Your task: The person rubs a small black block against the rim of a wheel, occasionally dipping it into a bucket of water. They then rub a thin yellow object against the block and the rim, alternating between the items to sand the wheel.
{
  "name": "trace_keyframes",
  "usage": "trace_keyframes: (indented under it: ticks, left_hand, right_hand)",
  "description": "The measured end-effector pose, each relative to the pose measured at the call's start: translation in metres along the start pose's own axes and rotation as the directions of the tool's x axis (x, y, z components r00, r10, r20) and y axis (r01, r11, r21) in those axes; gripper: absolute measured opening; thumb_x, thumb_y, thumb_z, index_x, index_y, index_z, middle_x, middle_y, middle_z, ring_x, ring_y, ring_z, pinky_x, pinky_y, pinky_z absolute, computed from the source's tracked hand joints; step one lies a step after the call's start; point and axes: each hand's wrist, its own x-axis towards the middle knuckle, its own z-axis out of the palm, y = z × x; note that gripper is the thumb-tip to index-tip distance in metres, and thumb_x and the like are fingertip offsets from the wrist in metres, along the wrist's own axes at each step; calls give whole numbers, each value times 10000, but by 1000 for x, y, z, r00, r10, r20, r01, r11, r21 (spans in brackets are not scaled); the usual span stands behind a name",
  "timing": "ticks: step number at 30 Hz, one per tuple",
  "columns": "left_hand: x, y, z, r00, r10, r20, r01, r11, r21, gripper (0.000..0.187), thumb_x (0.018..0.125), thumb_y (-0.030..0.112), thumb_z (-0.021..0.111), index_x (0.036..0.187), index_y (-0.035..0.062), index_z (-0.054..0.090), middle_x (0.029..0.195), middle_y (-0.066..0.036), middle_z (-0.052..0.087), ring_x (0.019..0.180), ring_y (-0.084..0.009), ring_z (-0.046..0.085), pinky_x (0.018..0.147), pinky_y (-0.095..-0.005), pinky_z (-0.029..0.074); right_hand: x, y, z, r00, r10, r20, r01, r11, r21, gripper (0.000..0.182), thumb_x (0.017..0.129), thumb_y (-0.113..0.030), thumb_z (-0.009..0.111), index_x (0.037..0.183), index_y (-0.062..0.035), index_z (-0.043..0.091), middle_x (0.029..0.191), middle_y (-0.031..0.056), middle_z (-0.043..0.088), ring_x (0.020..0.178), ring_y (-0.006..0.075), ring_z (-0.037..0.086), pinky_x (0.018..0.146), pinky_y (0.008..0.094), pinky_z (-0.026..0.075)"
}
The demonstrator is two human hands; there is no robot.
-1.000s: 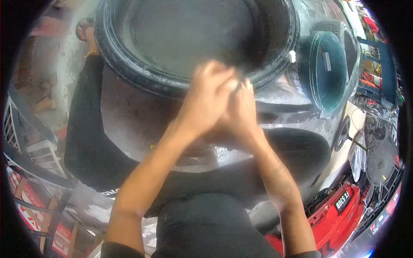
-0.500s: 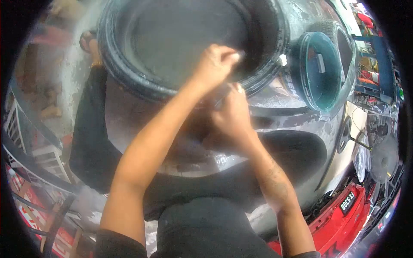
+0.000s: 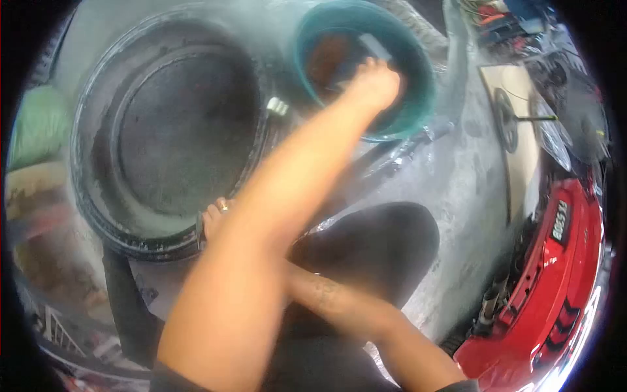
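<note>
The two arms of the person are crossed: the L forearm [image 3: 294, 176] passes above the R forearm [image 3: 339, 304]. The L hand [image 3: 377, 85] is inside the green bucket [image 3: 415, 114], w/ fingers bent; it is blurred, so I can't tell if it grasps smth. In the same bucket, a pale flat piece [image 3: 375, 48] is nr the fingers, & a reddish-brown patch is on the L side of the pic.

The R hand [image 3: 214, 217], w/ a ring on one finger, is at the lower edge of the big black tyre-like ring [image 3: 98, 140]. Its fingers are bent, but the L arm hides pt of it, so I can't tell if it grips the edge or smth else. The black ring lies flat on the grey floor [image 3: 457, 189], to the left of the bucket in view. A small white thing [image 3: 277, 106] is btw. these two, just beside the ring.

Further right: a beige board [image 3: 522, 157], & below it a red car part [image 3: 555, 281] w/ a dark plate [image 3: 560, 222].
</note>
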Motion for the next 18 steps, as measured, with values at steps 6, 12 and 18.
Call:
trace_keyframes:
  ticks: [6, 12, 18]
  left_hand:
    - [36, -17, 53, 937, -117, 330, 91, 992, 91, 406, 1054, 246, 622, 1426, 142, 746, 1595, -178, 591, 1492, -423, 524, 1158, -621, 478]
    - [-12, -34, -49, 934, 97, -345, -82, 995, 58, 314, 1029, 278, 641, 1235, 126, 822, 1322, -181, 750, 1426, -326, 599, 1167, -558, 486]
    - [-274, -134, -111, 839, -212, -502, 2, 922, -386, 425, 1034, 369, 689, 1218, -4, 778, 1103, -194, 769, 1042, -335, 704, 968, -435, 536]
  right_hand:
    - [4, -8, -55, 989, -8, 146, 0, 999, 54, 535, 703, -246, 853, 1107, 63, 687, 1147, 231, 638, 1167, 419, 582, 1044, 539, 464]
    - [-24, 16, 5, 970, -166, -179, 172, 985, 20, 629, 947, -342, 736, 1468, -16, 600, 1520, 213, 587, 1479, 411, 473, 1233, 554, 356]
    - [0, -3, -39, 993, -97, -66, 98, 995, 23, 403, 700, -162, 765, 1008, 78, 664, 1083, 250, 658, 1111, 443, 593, 996, 524, 472]
